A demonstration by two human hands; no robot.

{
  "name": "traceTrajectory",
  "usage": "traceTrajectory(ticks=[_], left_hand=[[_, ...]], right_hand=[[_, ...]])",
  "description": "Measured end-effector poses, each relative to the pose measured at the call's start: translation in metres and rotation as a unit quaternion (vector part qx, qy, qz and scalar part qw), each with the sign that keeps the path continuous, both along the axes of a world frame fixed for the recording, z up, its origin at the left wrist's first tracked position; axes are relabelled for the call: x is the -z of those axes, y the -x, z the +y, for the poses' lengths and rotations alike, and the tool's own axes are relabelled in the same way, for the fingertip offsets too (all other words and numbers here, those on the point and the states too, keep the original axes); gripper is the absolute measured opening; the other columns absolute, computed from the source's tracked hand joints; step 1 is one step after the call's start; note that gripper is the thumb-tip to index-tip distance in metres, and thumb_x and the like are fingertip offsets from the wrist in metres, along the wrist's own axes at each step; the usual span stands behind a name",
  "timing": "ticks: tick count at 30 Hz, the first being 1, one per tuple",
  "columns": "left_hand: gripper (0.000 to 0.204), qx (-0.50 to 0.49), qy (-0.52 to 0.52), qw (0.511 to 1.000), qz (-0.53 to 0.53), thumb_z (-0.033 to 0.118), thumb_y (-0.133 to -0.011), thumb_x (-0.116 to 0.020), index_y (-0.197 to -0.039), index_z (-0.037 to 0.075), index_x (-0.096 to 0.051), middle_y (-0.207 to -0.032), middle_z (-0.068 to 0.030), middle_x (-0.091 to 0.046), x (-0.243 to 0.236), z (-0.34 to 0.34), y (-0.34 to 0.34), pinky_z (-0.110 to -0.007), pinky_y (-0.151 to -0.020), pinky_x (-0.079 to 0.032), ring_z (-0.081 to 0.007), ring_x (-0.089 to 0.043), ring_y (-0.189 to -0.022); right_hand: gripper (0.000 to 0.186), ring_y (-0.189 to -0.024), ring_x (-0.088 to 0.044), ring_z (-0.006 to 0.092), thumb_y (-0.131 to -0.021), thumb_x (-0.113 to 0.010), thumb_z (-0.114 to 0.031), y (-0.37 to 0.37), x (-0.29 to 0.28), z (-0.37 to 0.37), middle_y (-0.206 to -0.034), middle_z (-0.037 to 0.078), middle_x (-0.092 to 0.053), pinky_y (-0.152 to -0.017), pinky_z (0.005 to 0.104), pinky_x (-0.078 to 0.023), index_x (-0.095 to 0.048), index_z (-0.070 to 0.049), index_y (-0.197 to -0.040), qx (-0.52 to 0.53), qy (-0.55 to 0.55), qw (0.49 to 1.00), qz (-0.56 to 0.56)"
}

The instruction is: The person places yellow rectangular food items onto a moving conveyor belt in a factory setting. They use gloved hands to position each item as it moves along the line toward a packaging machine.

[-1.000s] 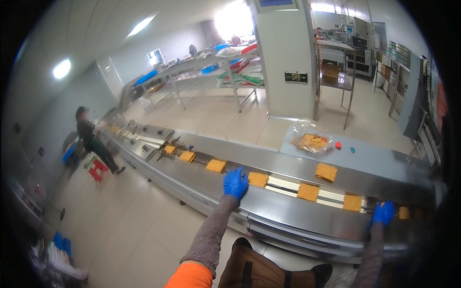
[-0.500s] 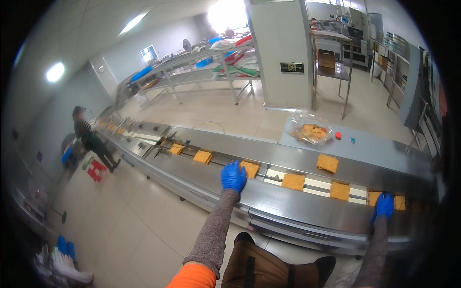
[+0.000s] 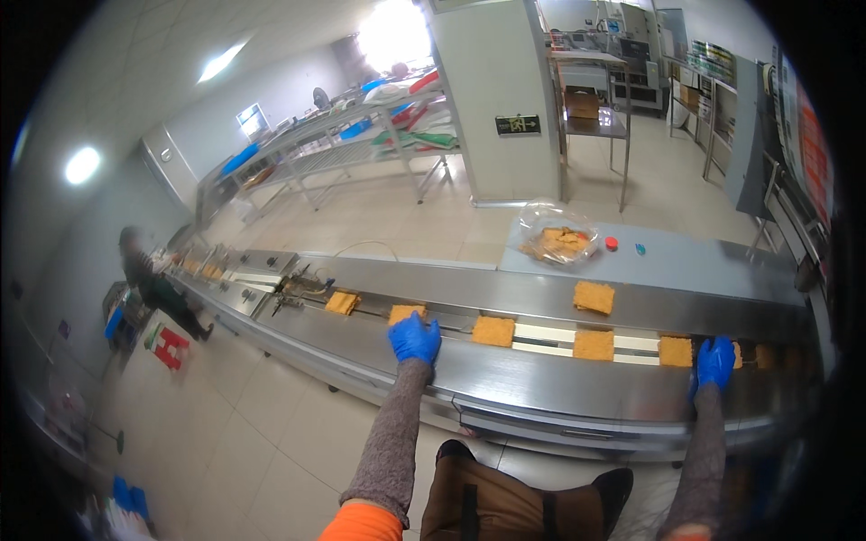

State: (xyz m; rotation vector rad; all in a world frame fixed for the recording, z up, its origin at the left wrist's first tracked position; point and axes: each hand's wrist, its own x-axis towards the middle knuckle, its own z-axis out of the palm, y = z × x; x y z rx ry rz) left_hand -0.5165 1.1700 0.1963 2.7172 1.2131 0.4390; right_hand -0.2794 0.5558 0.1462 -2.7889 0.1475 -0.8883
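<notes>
Square orange-brown cracker-like slabs, some stacked, lie in a row along the channel of a steel conveyor [image 3: 523, 386]. My left hand [image 3: 415, 342], in a blue glove, rests against the near side of one stack [image 3: 408, 313], fingers curved and thumb apart. Over at the right, my blue-gloved right hand [image 3: 715, 363] reaches across the channel with fingers stretched forward, partly covering a stack [image 3: 738, 355]. Between my hands lie a stack [image 3: 493, 331], another [image 3: 594, 344] and a third [image 3: 675, 351]. Beyond the left hand sits a further stack [image 3: 342, 302]. The fingertips' contact is partly hidden.
A loose stack [image 3: 594, 298] lies on the conveyor's far ledge. Behind it, a grey table [image 3: 667, 270] carries a clear bag of pieces [image 3: 561, 242] and a red cap [image 3: 612, 243]. A person [image 3: 155, 284] stands far left near a red stand [image 3: 167, 346].
The view has turned slightly, and the row of stacks has shifted left. My left hand has moved left beside a stack. One stack now shows free to the left of my right hand.
</notes>
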Motion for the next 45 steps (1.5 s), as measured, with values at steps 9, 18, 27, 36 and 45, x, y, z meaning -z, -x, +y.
traceTrajectory(ticks=[9,18,27,36,45], left_hand=[[0.030,0.075,-0.153,0.973,-0.159,0.025,-0.084,-0.066,-0.103,0.002,-0.065,-0.094,-0.0186,-0.067,0.027,0.012,0.007,-0.046,-0.078,-0.051,-0.0352,-0.065,-0.088],[0.053,-0.055,-0.223,0.972,-0.057,0.044,-0.084,-0.067,-0.120,0.005,-0.064,-0.112,-0.0208,-0.067,0.026,0.008,0.003,-0.044,-0.095,-0.048,-0.0336,-0.063,-0.106],[0.044,0.042,-0.094,0.991,-0.085,0.039,-0.086,-0.063,-0.111,0.004,-0.066,-0.100,-0.0201,-0.068,0.025,0.016,0.006,-0.046,-0.083,-0.051,-0.0346,-0.065,-0.095],[0.034,0.071,-0.159,0.972,-0.155,0.033,-0.085,-0.066,-0.102,0.004,-0.067,-0.089,-0.0179,-0.068,0.030,0.014,0.004,-0.047,-0.073,-0.052,-0.0359,-0.066,-0.083],[0.065,-0.045,-0.082,0.995,-0.027,0.052,-0.085,-0.062,-0.132,0.007,-0.056,-0.131,-0.0238,-0.052,0.016,0.006,0.000,-0.052,-0.102,-0.038,-0.0391,-0.050,-0.122]], right_hand=[[0.034,-0.093,-0.065,0.0414,-0.090,-0.060,-0.032,-0.006,0.008,0.002,-0.101,0.025,-0.068,-0.079,0.0493,-0.053,-0.067,-0.001,-0.103,0.020,-0.032,0.992,0.121],[0.032,-0.101,-0.062,0.0391,-0.087,-0.064,-0.029,-0.017,0.022,-0.004,-0.109,0.021,-0.066,-0.085,0.0482,-0.052,-0.067,-0.001,-0.102,0.056,0.039,0.996,-0.049],[0.032,-0.091,-0.064,0.0427,-0.090,-0.061,-0.030,0.002,0.002,0.008,-0.097,0.023,-0.067,-0.077,0.0509,-0.051,-0.066,0.000,-0.100,-0.027,-0.013,0.999,0.019],[0.040,-0.100,-0.063,0.0400,-0.089,-0.061,-0.037,-0.027,0.031,-0.017,-0.109,0.024,-0.066,-0.084,0.0498,-0.051,-0.065,-0.002,-0.107,0.036,-0.046,0.993,0.098],[0.039,-0.102,-0.062,0.0389,-0.089,-0.061,-0.030,-0.002,0.005,-0.008,-0.111,0.022,-0.064,-0.087,0.0491,-0.050,-0.062,0.000,-0.113,0.035,0.026,0.998,0.038]])
